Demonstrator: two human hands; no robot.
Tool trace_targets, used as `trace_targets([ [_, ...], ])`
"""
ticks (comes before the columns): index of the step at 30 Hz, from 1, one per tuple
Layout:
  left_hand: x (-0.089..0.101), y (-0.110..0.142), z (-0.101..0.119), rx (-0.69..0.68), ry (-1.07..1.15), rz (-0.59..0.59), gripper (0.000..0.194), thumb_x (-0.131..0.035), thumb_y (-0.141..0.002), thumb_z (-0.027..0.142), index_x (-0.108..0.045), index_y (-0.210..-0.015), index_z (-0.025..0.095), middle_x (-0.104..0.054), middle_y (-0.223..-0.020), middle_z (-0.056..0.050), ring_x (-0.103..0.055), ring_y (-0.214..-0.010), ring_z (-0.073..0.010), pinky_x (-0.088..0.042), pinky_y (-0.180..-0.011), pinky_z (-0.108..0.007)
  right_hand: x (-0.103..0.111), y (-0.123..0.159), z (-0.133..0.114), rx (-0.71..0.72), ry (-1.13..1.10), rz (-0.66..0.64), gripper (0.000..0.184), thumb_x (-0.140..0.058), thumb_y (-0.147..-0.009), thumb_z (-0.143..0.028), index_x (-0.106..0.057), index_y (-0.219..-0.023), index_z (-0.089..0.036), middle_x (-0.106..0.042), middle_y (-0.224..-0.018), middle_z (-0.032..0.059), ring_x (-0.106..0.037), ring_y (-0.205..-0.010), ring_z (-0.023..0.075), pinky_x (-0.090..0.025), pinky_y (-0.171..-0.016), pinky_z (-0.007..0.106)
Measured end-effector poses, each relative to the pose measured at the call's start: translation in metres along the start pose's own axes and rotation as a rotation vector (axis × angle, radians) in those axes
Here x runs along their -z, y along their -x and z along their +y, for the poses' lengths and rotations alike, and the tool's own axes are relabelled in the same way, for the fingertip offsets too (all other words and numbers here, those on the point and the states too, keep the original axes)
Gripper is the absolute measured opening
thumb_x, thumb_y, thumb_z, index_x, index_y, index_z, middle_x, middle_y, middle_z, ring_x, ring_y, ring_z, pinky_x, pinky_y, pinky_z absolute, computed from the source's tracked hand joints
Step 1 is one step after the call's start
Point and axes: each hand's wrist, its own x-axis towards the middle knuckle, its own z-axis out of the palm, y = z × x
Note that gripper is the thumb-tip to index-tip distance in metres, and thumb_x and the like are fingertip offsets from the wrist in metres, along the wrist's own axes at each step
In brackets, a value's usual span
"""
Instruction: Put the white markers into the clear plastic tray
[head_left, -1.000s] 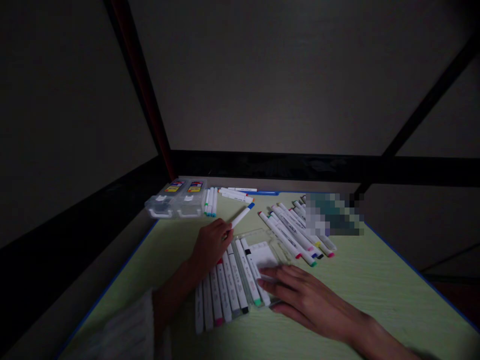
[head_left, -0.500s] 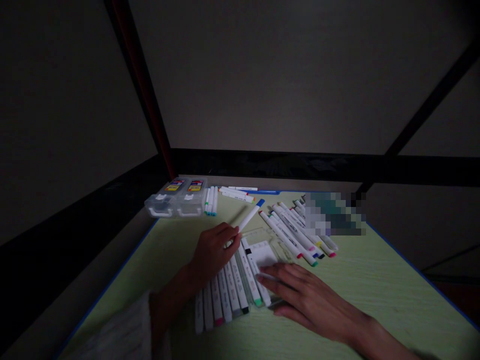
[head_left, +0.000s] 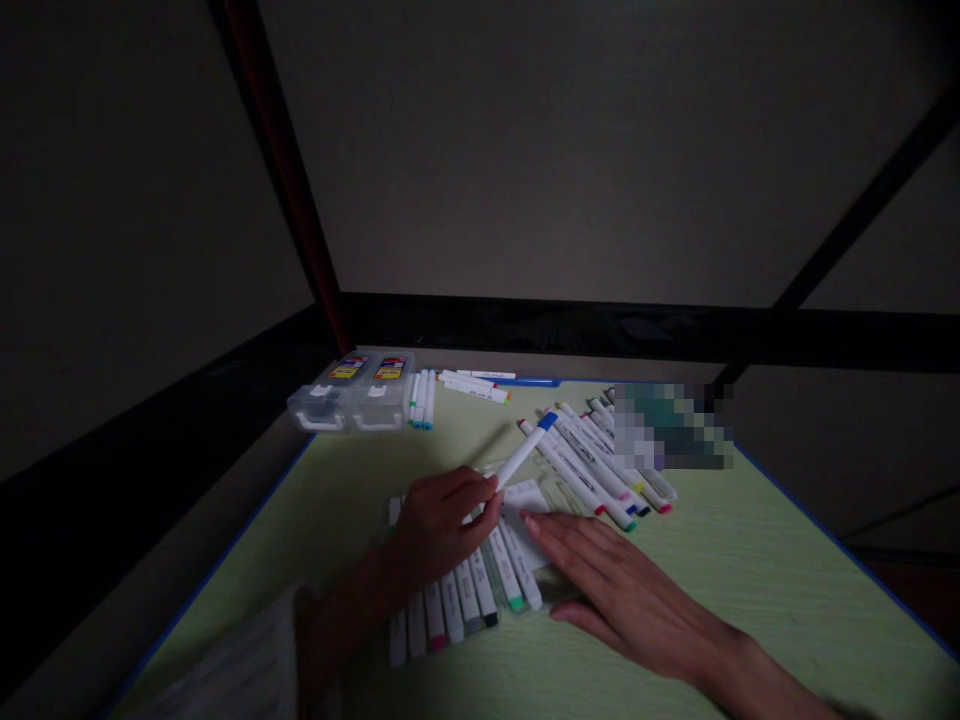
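Note:
My left hand [head_left: 439, 522] pinches a white marker with a blue cap [head_left: 527, 451], its capped end pointing up and to the right. It hovers over a row of several white markers [head_left: 465, 595] lying side by side in a clear plastic case [head_left: 544, 492]. My right hand [head_left: 611, 580] lies flat with fingers stretched out on the right part of that case, beside the row. A second group of several markers with coloured caps [head_left: 592, 465] lies just beyond the case on the pale green table [head_left: 750, 560].
Two small clear lidded boxes [head_left: 352, 400] stand at the table's far left corner, with three markers [head_left: 421, 399] beside them and a few more [head_left: 474, 385] near the back edge. A blurred-out object [head_left: 671, 425] sits at the far right. The table's blue edges drop off left and right.
My left hand has carried the blue-capped marker to the right, from left of the case to above the row. My right hand has slid slightly up the case.

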Motion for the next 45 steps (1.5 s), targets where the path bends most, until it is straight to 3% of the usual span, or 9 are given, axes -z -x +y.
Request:
trace_targets([
  [16,0.002,0.001,0.015,-0.062,-0.006,0.029,0.006,-0.057,-0.075,0.013,-0.056,-0.078,0.017,-0.065,-0.064,0.002,-0.061,-0.055,-0.0067,-0.05,-0.052,-0.015,0.002,0.0,-0.001,0.01,0.067,0.032,0.071,-0.038,-0.089,-0.04,0.005,-0.14,-0.015,-0.042,-0.133,0.0127,-0.043,-0.117,0.0248,-0.041,-0.093,0.04],
  [45,0.0,0.005,0.02,-0.114,0.043,-0.026,0.005,-0.055,-0.076,0.012,-0.056,-0.08,0.015,-0.064,-0.064,0.001,-0.059,-0.054,-0.0062,-0.047,-0.049,-0.016,0.004,-0.002,-0.003,0.051,0.138,0.084,0.064,-0.034,-0.09,-0.039,-0.006,-0.139,-0.01,-0.051,-0.125,0.0122,-0.047,-0.114,0.022,-0.044,-0.089,0.037],
])
